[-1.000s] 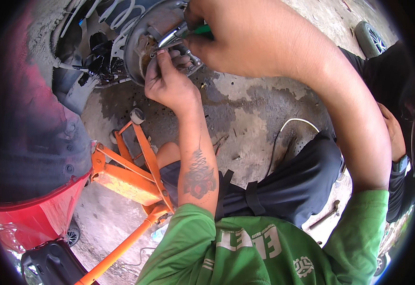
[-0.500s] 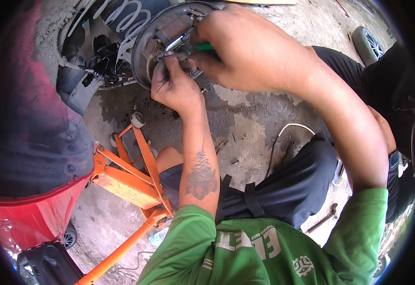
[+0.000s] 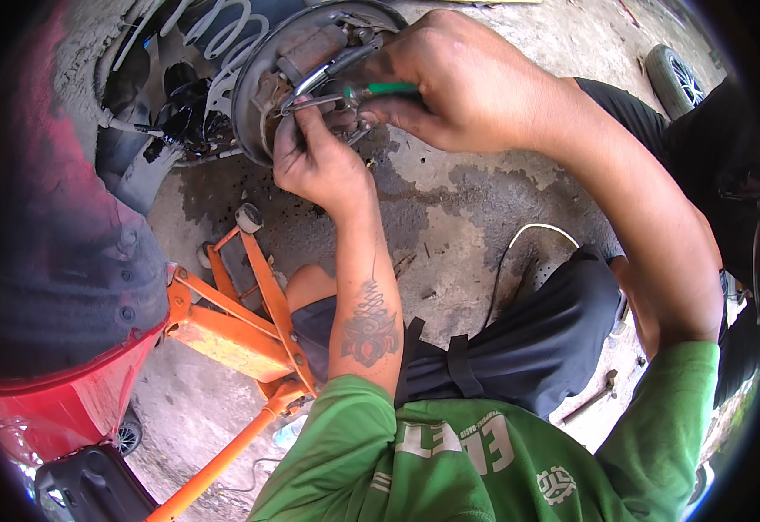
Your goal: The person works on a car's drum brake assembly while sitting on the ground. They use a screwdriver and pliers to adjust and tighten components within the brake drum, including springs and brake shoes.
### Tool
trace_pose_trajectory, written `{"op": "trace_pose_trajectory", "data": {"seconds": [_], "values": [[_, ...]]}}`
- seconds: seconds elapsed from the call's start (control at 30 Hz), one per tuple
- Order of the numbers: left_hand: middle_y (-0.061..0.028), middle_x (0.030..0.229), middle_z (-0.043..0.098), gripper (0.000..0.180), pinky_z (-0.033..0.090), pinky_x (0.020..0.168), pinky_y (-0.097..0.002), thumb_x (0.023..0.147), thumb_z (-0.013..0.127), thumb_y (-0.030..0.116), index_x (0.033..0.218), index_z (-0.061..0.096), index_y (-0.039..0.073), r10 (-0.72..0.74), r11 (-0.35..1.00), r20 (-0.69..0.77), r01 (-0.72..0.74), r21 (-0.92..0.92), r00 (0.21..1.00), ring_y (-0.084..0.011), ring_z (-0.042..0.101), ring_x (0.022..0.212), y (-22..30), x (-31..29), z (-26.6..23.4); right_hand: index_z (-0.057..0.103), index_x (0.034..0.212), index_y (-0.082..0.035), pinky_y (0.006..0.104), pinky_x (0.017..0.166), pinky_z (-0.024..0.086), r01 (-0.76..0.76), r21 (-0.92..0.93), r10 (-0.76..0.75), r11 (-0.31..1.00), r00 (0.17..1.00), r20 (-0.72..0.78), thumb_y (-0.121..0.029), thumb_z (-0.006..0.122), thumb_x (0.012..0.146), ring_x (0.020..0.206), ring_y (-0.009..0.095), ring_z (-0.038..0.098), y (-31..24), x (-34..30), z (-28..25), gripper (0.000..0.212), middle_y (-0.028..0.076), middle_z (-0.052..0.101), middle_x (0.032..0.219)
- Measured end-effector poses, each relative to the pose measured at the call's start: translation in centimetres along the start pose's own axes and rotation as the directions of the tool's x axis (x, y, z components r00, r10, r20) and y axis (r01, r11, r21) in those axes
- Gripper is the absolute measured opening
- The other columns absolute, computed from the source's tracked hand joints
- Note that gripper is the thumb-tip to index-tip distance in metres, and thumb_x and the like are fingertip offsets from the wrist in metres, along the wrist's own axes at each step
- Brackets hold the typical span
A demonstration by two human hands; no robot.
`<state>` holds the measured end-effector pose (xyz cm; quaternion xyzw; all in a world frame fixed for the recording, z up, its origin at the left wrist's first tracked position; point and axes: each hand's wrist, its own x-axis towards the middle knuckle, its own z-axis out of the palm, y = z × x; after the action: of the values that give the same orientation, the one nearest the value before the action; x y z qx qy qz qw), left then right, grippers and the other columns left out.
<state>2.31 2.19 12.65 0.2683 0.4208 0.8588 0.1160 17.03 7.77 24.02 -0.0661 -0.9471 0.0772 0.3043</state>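
Note:
In front of me is an uncovered drum brake assembly with a round backing plate and rusty inner parts. My right hand is closed around a screwdriver with a green handle. The screwdriver's thin metal shaft points left into the brake parts. Just above it lies a shiny silver metal tool or rod, its right end hidden behind my right fingers. My left hand reaches up from below, thumb and fingers pinched at the shaft's tip. Whatever small piece they hold there is hidden.
A white coil spring rises behind the plate. At the left are a red car body and an orange floor jack. A loose wheel lies far right, near another person's dark clothing. A hammer-like tool rests on the concrete.
My right hand has shifted and turned slightly, showing more of the green handle. My left hand keeps its place at the brake with its fingers pinched.

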Motion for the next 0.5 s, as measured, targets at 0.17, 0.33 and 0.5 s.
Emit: {"op": "trace_pose_trajectory", "data": {"seconds": [0.17, 0.33, 0.5], "values": [[-0.0123, 0.079, 0.072, 0.022, 0.048, 0.053, -0.0242, 0.102, 0.060, 0.008, 0.092, 0.068, -0.009, 0.017, 1.000, 0.010, -0.017, 0.025, 1.000, -0.0121, 0.063, 0.059, -0.3, 0.1, -0.3, 0.074, 0.100, 0.002, 0.0445, 0.065, 0.053, -0.034, 0.032, 0.033, 0.999, 0.999, 0.020, -0.016, 0.081, 0.082, 0.075, 0.040, 0.067, 0.7, -0.1, 0.5, 0.027, 0.020, 0.069, 0.080], [-0.0165, 0.086, 0.073, 0.021, 0.054, 0.056, -0.0249, 0.102, 0.059, 0.007, 0.097, 0.068, -0.012, 0.039, 0.996, 0.039, -0.041, 0.075, 0.999, -0.0144, 0.067, 0.063, -0.4, 0.1, -0.6, 0.073, 0.103, 0.002, 0.0455, 0.067, 0.052, -0.040, 0.040, 0.038, 0.998, 0.999, 0.032, -0.016, 0.081, 0.083, 0.076, 0.039, 0.068, 1.0, -0.6, 1.0, 0.029, 0.020, 0.068, 0.081], [-0.0158, 0.087, 0.074, 0.022, 0.053, 0.058, -0.0238, 0.102, 0.059, 0.008, 0.097, 0.068, -0.012, 0.036, 0.998, 0.049, -0.038, 0.050, 0.998, -0.0138, 0.067, 0.065, -0.6, 0.1, -0.6, 0.072, 0.109, 0.001, 0.0459, 0.067, 0.052, -0.033, 0.094, 0.033, 0.995, 0.999, 0.000, -0.014, 0.079, 0.084, 0.076, 0.040, 0.067, 1.7, -0.9, 1.7, 0.030, 0.020, 0.067, 0.080]]}}
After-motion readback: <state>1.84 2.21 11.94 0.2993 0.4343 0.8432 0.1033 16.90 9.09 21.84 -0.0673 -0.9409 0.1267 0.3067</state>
